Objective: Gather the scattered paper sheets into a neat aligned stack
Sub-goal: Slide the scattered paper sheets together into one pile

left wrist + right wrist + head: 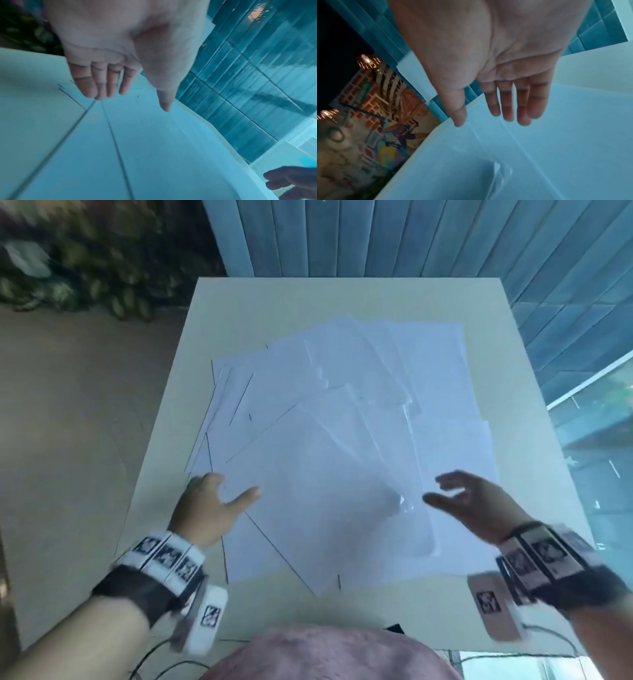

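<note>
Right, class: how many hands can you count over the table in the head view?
2. The left hand is at the near left edge of the scattered paper sheets; the right hand is over their near right part. Both hands are open and hold nothing.

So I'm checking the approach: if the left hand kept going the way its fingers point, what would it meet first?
Probably the scattered paper sheets. The left hand points forward and down at their left edge, fingertips close above them; whether they already touch is unclear.
</note>
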